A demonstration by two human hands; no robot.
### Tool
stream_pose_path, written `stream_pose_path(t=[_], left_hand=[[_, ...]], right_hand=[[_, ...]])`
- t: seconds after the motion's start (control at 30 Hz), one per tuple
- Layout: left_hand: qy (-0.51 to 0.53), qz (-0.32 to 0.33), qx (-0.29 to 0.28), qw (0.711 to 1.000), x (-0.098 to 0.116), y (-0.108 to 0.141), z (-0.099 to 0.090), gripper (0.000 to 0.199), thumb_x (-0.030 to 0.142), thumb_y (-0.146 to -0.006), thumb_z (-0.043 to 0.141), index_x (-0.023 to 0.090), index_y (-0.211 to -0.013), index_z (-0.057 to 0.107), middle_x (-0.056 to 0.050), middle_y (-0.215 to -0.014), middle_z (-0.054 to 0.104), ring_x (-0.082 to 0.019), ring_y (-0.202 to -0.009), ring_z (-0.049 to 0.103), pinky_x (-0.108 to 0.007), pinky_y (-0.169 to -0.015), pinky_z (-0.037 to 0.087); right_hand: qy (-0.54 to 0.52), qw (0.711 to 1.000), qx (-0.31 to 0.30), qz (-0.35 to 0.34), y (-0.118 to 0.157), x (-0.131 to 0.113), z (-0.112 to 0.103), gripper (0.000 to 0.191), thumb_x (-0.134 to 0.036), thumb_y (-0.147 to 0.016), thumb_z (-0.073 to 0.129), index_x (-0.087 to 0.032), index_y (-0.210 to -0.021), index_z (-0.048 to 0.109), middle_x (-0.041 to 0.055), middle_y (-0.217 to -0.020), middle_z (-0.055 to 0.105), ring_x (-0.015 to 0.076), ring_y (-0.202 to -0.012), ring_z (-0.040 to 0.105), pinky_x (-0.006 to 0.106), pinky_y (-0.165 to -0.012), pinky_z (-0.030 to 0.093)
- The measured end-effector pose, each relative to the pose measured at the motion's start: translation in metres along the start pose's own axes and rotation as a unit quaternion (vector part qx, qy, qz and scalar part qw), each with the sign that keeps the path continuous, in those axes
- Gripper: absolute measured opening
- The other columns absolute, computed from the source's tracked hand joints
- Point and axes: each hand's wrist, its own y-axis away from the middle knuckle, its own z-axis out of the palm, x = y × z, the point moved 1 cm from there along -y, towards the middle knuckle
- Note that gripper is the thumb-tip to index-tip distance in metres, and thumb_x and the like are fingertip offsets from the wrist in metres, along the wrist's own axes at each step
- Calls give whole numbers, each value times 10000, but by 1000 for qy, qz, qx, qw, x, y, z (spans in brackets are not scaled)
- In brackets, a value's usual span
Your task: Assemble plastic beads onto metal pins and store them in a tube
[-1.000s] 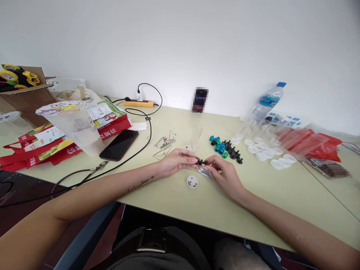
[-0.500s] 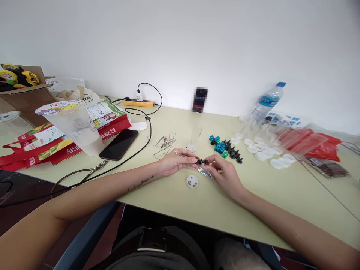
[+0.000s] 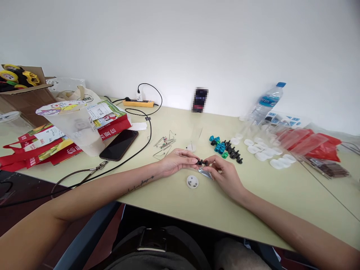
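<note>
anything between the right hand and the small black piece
Nothing visible stands in the way: the right hand has its fingers at one end of the small black piece, the left hand at the other. The silvery ridged item shows below, not between.

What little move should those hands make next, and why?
Perhaps the right hand should gently turn the small black plastic part while the left hand steadies it: both hands appear to pinch it, one from each side.

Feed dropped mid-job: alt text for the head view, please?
Left hand and right hand hold a small black part between them over a pale table. A white dish sits nearer; bent wires lie beyond the left hand.
</note>
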Motion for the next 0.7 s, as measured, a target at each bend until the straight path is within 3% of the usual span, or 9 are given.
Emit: stream_pose_path(t=[0.17,0.37,0.57,0.7], left_hand=[[-10,-9,-12,1000,0,0,1,319,221,-608,776,68,-873,683,-107,-840,693,-178,-760,669,-349,-881,477],[4,6,-6,1000,0,0,0,266,186,-626,763,68,-850,682,-105,-865,690,-167,-758,668,-332,-869,485],[-8,-1,-15,1000,0,-1,-1,296,205,-636,759,62,-881,675,-106,-850,687,-181,-775,668,-324,-857,488],[-13,2,-6,1000,0,-1,-1,302,219,-626,766,69,-872,676,-104,-851,687,-164,-759,665,-322,-863,482]], right_hand=[[6,999,-36,-14,0,-5,-2,379,-447,-907,363,-197,-677,532,-12,-561,509,124,-531,451,253,-525,344],[-3,1000,-2,4,0,-1,0,232,-442,-840,507,-213,-847,543,-43,-550,488,127,-513,439,252,-521,352],[7,999,-30,-14,0,-3,-1,368,-462,-895,385,-199,-681,530,-16,-561,506,124,-523,440,252,-515,335],[3,1000,-1,-7,0,-1,0,283,-488,-844,479,-212,-840,540,-32,-560,496,131,-516,448,255,-512,353]])
